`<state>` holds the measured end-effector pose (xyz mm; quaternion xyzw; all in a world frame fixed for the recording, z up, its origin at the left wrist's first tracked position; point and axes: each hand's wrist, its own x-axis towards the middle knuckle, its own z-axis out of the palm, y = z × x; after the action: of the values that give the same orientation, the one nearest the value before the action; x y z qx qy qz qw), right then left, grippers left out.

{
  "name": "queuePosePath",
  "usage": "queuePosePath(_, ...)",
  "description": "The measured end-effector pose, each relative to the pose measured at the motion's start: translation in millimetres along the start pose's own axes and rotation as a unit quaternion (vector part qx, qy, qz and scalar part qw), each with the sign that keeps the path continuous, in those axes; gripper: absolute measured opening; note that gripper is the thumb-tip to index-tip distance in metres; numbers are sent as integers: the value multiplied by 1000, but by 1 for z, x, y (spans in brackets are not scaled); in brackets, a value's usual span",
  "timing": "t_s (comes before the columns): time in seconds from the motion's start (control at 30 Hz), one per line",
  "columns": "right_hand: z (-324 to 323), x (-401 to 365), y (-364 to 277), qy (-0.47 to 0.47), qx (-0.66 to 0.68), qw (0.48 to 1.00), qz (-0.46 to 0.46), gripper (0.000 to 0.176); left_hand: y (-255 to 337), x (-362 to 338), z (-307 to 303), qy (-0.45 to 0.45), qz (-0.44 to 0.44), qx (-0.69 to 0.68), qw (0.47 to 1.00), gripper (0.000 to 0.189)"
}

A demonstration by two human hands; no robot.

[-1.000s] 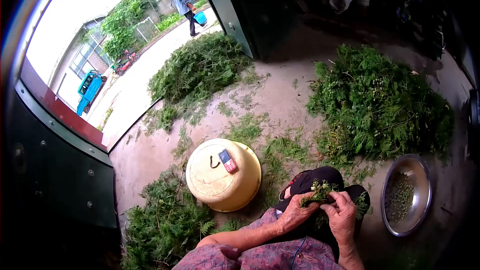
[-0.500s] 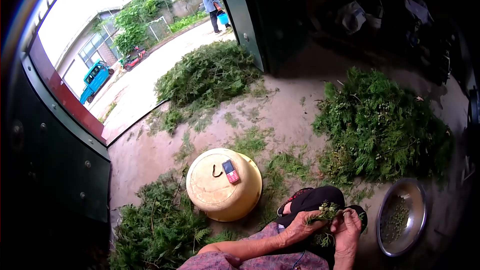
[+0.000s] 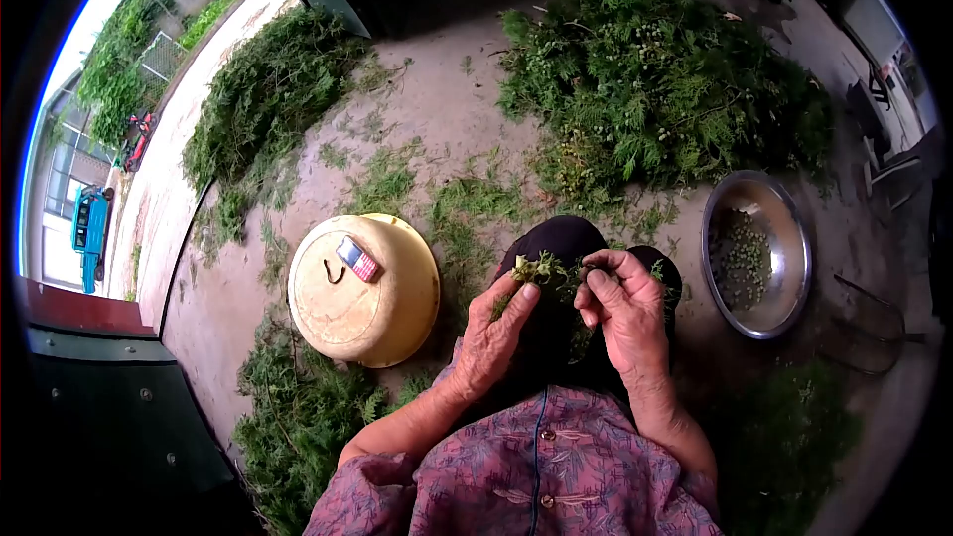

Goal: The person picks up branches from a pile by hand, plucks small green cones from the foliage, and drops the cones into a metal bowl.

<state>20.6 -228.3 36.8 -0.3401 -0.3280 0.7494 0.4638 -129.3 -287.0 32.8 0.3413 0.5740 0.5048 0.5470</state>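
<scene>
1. Left hand (image 3: pixel 491 333): thumb and index finger clamped on the sprig (image 3: pixel 538 267), which projects from the fingertips toward the right hand (image 3: pixel 627 313).
2. Right hand: thumb and index fingertips drawn close together, just beside the sprig's right end. Cannot tell whether they pinch anything.
3. Sprig held above the dark-trousered lap, one knee (image 3: pixel 555 234) just behind it.
4. Other knee (image 3: pixel 656 262) lies between right hand and bowl (image 3: pixel 792 263); bowl on the floor, green berries (image 3: pixel 743 256) inside.
5. Left of the left hand: upturned tub (image 3: pixel 347 323), carrying phone (image 3: pixel 357 260) and, just beside it, a dark curved strip (image 3: pixel 335 272).
6. Farther out: large branch pile (image 3: pixel 660 84) ahead, near the bowl; second pile (image 3: pixel 273 84) by the doorway; third pile (image 3: pixel 303 427) below the tub, near the left forearm.
</scene>
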Motion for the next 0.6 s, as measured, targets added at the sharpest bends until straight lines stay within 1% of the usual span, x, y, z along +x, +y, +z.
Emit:
queuePosePath(0.13, 10, -1, -5, 10, -97, 995, -18, 16, -7, 3, 3, -6, 50, 7, 999, 20)
queuePosePath(0.2, 13, 2, -4, -17, -239, 963, -120, 18, -8, 3, 2, -15, 62, 17, 998, 17)
queuePosePath(0.23, 15, 3, -3, -29, -308, 936, -170, 18, -8, 2, 4, -17, 53, -14, 998, 17)
queuePosePath(0.3, 17, 3, -3, -23, -307, 937, -165, 18, -6, 1, 7, -20, 34, -77, 996, 17)
queuePosePath(0.37, 14, 2, -1, -15, -311, 938, -154, 18, 0, -2, 8, -13, -25, -150, 988, 16)
queuePosePath(0.4, 13, 1, 2, -5, -280, 952, -125, 17, 3, -3, 8, -9, -54, -186, 981, 16)
queuePosePath(0.47, 11, -3, 7, 15, -217, 974, -65, 15, 6, -3, 14, 8, -29, -188, 982, 15)
queuePosePath(0.5, 11, -4, 6, 32, -147, 988, -18, 15, 7, -3, 16, 14, -18, -190, 982, 15)
queuePosePath(0.57, 12, -6, 3, 64, -4, 995, 74, 15, -4, -2, 16, 22, 15, -120, 992, 14)
queuePosePath(0.6, 9, -6, 6, 61, 0, 994, 93, 15, -8, -1, 16, 26, 32, -85, 995, 14)
